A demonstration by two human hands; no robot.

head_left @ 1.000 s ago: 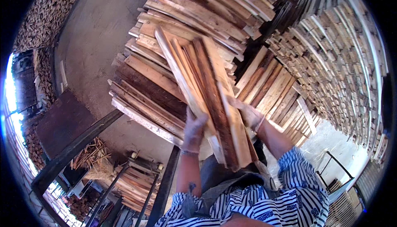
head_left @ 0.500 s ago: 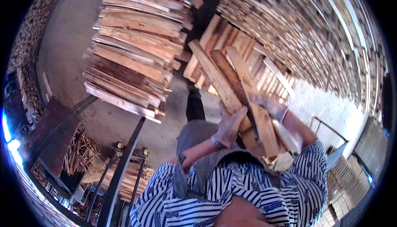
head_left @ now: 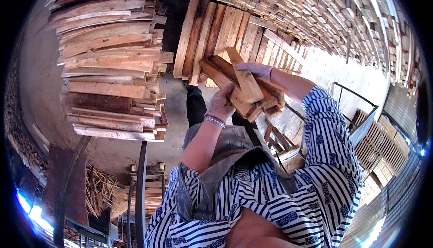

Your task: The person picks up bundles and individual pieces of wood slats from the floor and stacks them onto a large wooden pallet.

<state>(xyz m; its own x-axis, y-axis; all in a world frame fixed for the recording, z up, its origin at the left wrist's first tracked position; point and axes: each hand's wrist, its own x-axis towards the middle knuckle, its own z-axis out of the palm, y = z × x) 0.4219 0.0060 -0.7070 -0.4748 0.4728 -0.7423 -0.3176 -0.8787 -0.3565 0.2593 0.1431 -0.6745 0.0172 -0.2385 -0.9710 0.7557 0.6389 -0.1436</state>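
Note:
Several rough wooden boards (head_left: 249, 82) form a loose, uneven bundle held between my two hands in front of my body. My left hand (head_left: 221, 102), in what looks like a pale glove with a bracelet at the wrist, is closed round the bundle's left side. On the far right side, my right hand (head_left: 257, 69), also seemingly gloved, wraps over the top of the boards; some fingertips are hidden. Just beyond the bundle lies a low stack of boards (head_left: 219, 24) set side by side. The bundle overlaps its near edge in view; whether they touch I cannot tell.
A tall stack of boards (head_left: 106, 63) stands to the left, above dark metal bars (head_left: 141, 180). A long wall of piled wood (head_left: 315, 22) runs along the far right. Thin sticks (head_left: 99, 191) lie in a heap at lower left. A metal frame (head_left: 356, 97) stands at right.
Both hands have carried the boards outward from my body, up toward the low stack. The boards now look shorter and point more away from me. The whole view has shifted, with the left stack farther left.

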